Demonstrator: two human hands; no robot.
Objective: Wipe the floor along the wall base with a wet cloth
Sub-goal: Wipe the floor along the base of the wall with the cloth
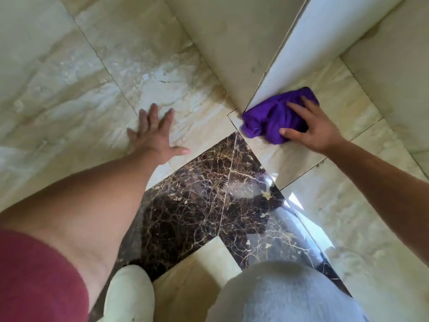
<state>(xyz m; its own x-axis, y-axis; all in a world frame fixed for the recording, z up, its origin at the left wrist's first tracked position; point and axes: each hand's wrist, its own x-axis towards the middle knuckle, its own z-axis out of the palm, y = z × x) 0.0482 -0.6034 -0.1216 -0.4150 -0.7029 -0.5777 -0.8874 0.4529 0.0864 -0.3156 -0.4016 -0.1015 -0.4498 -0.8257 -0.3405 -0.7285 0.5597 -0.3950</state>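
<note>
Knee (285,296): light denim, bottom of view.
Left hand (154,135): fingers spread, flat on floor (69,89).
Right hand (311,126): fingers and thumb grip purple cloth (271,119).
Cloth location: bunched on floor, touching wall corner (274,73) base.

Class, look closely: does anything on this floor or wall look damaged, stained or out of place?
A dull whitish smear on the beige floor tile, beyond the left hand, breaks its gloss. Small dark marks spot the wall tile above the purple cloth held by the right hand.
</note>
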